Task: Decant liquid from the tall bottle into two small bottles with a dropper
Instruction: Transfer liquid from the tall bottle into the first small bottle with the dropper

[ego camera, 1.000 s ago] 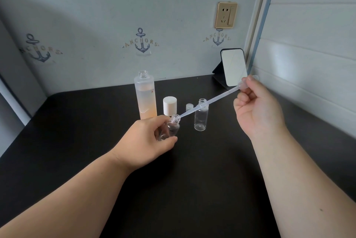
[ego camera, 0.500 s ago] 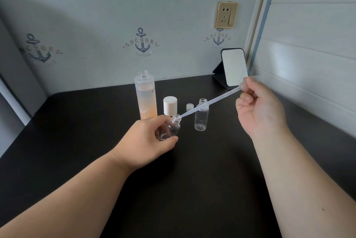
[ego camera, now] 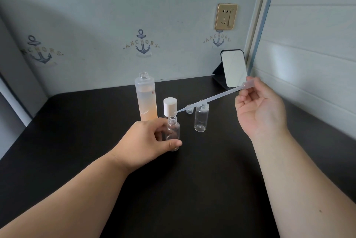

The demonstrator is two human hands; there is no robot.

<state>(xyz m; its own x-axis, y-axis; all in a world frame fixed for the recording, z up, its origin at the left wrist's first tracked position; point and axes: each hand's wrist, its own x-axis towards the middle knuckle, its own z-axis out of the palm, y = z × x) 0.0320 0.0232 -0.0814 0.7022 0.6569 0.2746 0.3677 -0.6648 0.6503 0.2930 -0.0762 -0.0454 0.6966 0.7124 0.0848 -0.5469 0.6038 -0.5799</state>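
A tall frosted bottle (ego camera: 145, 98) with peach liquid stands uncapped at the back of the black table (ego camera: 192, 180). My left hand (ego camera: 146, 144) grips a small clear bottle (ego camera: 173, 132) that stands upright on the table. My right hand (ego camera: 258, 110) pinches the bulb of a clear plastic dropper (ego camera: 210, 99), which slants down to the left. Its tip hangs just above and behind the small bottle's open mouth. A second small clear bottle (ego camera: 200, 119) stands uncapped to the right, partly behind the dropper.
The tall bottle's white cap (ego camera: 170, 105) stands beside it, and a small clear cap (ego camera: 189, 109) lies behind the dropper. A standing mirror (ego camera: 233, 69) leans in the back right corner. Walls close the table at the back and right.
The small bottle in my left hand has gone from tilted to upright on the table. The dropper tip has come out of its mouth and risen slightly.
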